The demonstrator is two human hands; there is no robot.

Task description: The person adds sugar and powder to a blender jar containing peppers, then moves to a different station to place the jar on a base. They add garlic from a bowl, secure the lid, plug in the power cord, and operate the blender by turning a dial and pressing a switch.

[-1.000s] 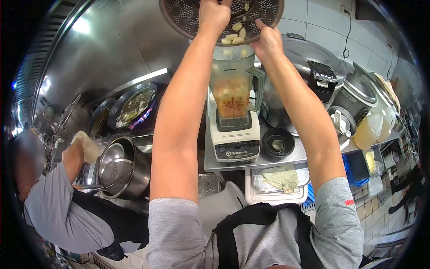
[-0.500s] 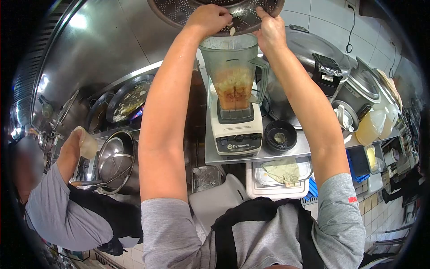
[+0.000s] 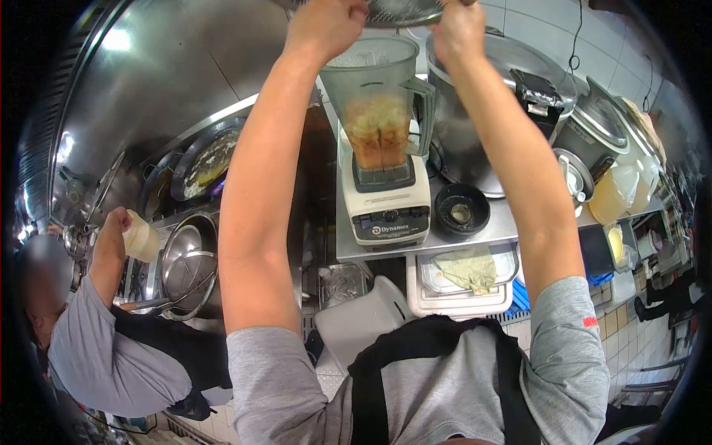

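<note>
A perforated metal colander (image 3: pixel 404 12) is up at the top edge of the head view, mostly cut off by the frame. My left hand (image 3: pixel 326 28) is closed at its left rim, the fingers partly hidden. On the other side my right hand (image 3: pixel 458 34) grips the right rim. Just below stands a blender jug (image 3: pixel 373 81) with its top uncovered, holding chunky pale and orange-brown food. The jug sits upright on a white blender base (image 3: pixel 389 211). Right of the base lies a round black lid (image 3: pixel 461 211) with a hole in its middle.
A large steel pot (image 3: pixel 471 141) stands behind my right arm. Further right are jugs of yellowish liquid (image 3: pixel 610 202). At left, a co-worker (image 3: pixel 119 341) holds a pale container (image 3: pixel 141 237) near a pan (image 3: pixel 208 163) on the stove and a strainer (image 3: pixel 194 271).
The colander has moved up, mostly out of view. My left hand has gone from the colander's inside to its left rim. The co-worker's container has tilted.
</note>
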